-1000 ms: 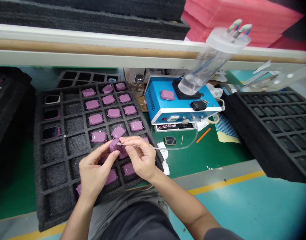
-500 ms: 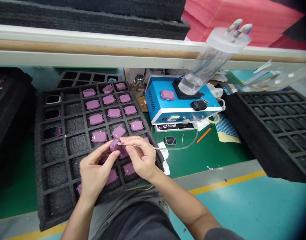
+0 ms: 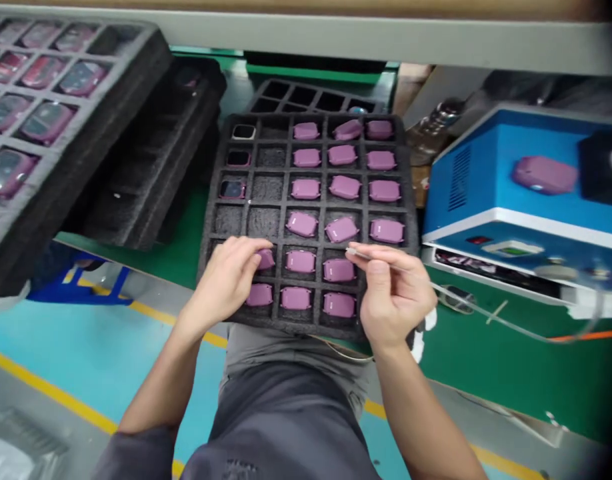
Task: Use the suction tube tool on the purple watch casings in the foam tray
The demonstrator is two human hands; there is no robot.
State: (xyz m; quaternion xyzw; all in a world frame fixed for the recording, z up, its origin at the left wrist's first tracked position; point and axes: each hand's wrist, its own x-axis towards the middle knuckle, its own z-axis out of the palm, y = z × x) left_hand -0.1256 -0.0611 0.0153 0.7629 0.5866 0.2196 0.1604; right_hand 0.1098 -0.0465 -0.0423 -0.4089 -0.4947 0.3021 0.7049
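A rounded-square purple plastic device case sits in a cell near the bottom of a black foam tray, partly hidden by the left hand. The left fingers lie close together and curl over the case's edge; whether they grip it or only rest on it, I cannot tell. The case looks light and stiff, with a smooth skin that may slip, so its side edges seem the best place to take hold.

The right hand pinches a thin clear tube with a metal tip between thumb and forefinger, its other fingers curled below. The tip hovers over the tray's nearby cases, which lie in rows. To the right stands a blue metal bench unit carrying another purple case; to the left lies a grey foam tray of devices.
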